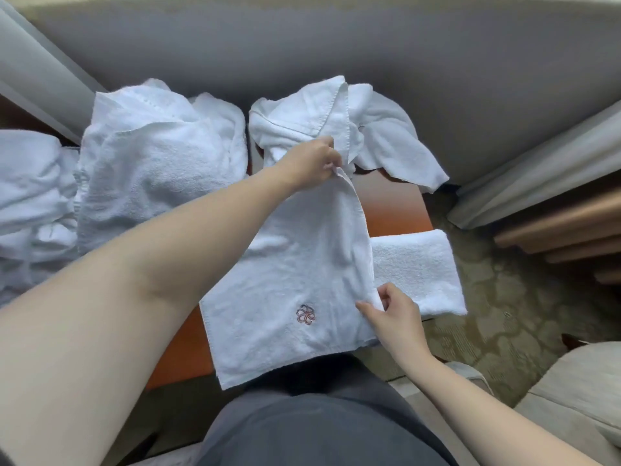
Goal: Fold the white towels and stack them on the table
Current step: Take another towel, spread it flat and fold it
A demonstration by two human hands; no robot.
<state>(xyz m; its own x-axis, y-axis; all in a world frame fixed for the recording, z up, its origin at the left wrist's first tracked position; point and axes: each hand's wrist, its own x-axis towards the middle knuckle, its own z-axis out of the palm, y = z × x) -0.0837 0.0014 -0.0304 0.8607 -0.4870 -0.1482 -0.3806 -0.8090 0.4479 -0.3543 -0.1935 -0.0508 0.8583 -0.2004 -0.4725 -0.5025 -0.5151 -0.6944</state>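
Orange-brown table (391, 210) by grey wall (302, 45) over patterned carpet (497, 314), left hand (311, 164) and right hand (391, 312) each pinching the towel (295, 274) at its right edge, embroidered flower logo (305, 314) left of right-hand pinch, no readable text, folded towel (420, 270) just right, unfolded pile (151, 163) behind left.

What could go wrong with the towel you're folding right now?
The towel with the logo hangs over the near edge of the table, so it might slide off toward the lap. The left hand pinches its far corner right beside the crumpled towel, which could get dragged along. The right hand grips only the edge, so the fold may come out crooked.
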